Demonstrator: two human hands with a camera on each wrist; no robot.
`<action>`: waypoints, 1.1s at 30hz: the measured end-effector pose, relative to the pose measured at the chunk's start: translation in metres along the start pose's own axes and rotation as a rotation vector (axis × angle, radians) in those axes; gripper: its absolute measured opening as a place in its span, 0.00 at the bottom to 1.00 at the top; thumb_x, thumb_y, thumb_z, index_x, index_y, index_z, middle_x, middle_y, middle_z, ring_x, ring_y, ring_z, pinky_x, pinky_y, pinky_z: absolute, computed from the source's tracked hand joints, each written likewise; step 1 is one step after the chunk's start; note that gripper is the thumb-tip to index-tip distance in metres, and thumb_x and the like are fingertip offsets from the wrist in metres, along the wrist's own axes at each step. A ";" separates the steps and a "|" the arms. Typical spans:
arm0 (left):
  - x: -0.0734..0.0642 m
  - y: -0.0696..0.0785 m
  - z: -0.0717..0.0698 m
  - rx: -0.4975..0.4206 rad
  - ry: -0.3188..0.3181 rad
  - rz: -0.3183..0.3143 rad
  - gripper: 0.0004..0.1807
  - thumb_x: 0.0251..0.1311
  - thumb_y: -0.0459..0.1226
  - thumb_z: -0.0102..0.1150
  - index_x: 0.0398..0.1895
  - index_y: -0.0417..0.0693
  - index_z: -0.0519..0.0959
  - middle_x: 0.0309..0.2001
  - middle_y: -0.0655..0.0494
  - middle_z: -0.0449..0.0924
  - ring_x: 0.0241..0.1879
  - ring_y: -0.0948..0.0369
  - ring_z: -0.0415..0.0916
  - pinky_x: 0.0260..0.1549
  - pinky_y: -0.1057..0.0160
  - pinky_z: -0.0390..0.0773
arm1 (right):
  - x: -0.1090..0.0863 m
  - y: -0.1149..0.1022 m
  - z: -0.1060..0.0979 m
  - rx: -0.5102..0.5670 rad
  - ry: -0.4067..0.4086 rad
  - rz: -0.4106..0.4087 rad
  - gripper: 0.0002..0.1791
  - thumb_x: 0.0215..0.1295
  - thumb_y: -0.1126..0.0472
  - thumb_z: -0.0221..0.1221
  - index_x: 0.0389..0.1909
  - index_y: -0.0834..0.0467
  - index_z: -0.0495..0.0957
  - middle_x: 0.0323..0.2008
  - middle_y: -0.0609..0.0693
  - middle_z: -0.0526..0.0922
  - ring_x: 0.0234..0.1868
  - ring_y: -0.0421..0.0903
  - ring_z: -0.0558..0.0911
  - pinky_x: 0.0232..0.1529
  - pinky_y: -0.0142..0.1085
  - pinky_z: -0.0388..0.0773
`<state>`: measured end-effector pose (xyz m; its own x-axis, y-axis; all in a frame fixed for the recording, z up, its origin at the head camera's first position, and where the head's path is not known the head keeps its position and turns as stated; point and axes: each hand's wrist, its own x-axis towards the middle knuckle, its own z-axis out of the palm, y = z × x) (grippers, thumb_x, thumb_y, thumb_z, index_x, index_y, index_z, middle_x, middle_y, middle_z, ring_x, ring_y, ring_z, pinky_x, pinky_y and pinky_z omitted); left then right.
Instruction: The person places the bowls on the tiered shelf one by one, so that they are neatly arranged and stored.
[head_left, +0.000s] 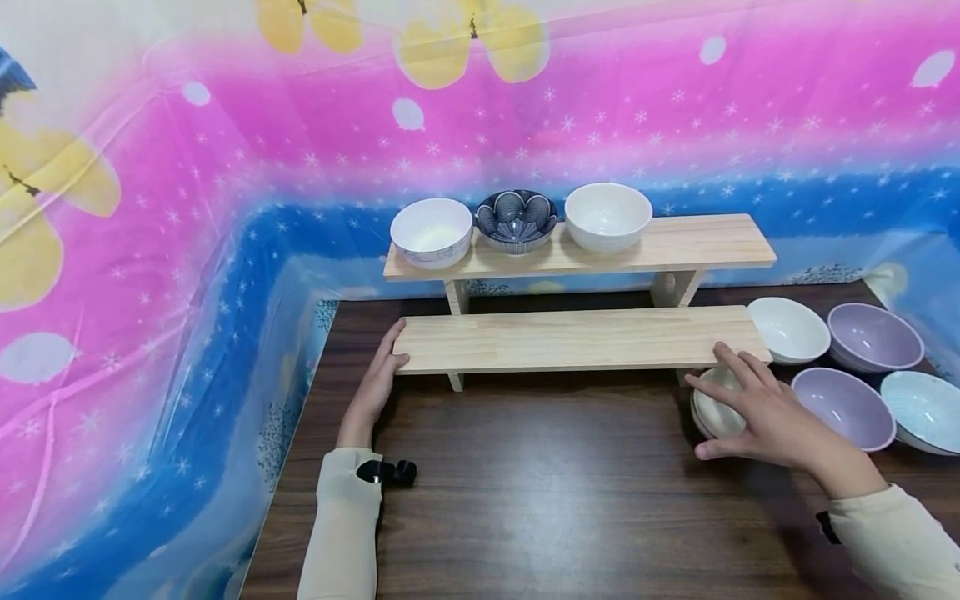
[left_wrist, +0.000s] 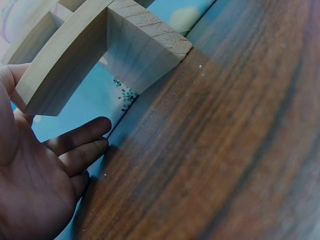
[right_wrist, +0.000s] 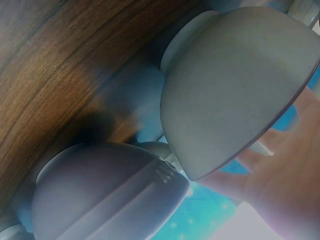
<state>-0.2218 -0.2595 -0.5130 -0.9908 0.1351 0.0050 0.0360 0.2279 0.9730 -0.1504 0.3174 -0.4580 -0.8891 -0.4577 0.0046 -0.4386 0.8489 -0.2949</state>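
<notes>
A two-tier wooden shelf [head_left: 577, 340] stands on the dark table. My left hand [head_left: 378, 379] holds the left end of its lower board, and in the left wrist view the other fingers [left_wrist: 82, 142] of that hand extend below the board. My right hand [head_left: 772, 408] spreads over a small cream bowl [head_left: 720, 404] at the shelf's right end, its fingertips at the board's front edge. Up close in the right wrist view, a greyish bowl [right_wrist: 235, 90] is tilted in the picture, with fingers behind its rim.
On the upper board sit a white bowl [head_left: 432, 233], a dark patterned bowl [head_left: 517, 221] and another white bowl [head_left: 609, 217]. To the right are a white bowl [head_left: 789, 331], two purple bowls [head_left: 843, 408] and a pale blue bowl [head_left: 924, 412]. A printed cloth [head_left: 450, 142] hangs behind.
</notes>
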 end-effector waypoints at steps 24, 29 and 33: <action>0.000 0.002 0.001 0.003 0.004 -0.006 0.37 0.78 0.38 0.39 0.88 0.55 0.47 0.87 0.51 0.37 0.84 0.47 0.33 0.76 0.35 0.39 | -0.009 -0.013 0.004 0.027 -0.007 0.003 0.55 0.43 0.25 0.75 0.73 0.46 0.76 0.80 0.67 0.52 0.74 0.75 0.55 0.50 0.82 0.61; 0.000 0.001 0.001 -0.012 0.000 -0.008 0.37 0.78 0.37 0.39 0.88 0.55 0.47 0.87 0.52 0.36 0.84 0.47 0.32 0.76 0.34 0.39 | -0.010 -0.016 0.003 0.005 0.001 -0.009 0.55 0.44 0.24 0.74 0.73 0.47 0.77 0.74 0.67 0.61 0.71 0.72 0.59 0.49 0.79 0.65; 0.000 0.001 0.001 -0.012 -0.001 -0.008 0.37 0.78 0.37 0.38 0.88 0.54 0.46 0.87 0.51 0.36 0.84 0.46 0.31 0.76 0.34 0.39 | -0.012 -0.018 0.001 0.003 -0.029 -0.001 0.56 0.44 0.23 0.73 0.74 0.46 0.75 0.73 0.67 0.63 0.72 0.72 0.60 0.51 0.79 0.64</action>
<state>-0.2220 -0.2585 -0.5120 -0.9909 0.1344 -0.0034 0.0261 0.2172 0.9758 -0.1319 0.3072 -0.4537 -0.8845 -0.4659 -0.0228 -0.4388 0.8477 -0.2981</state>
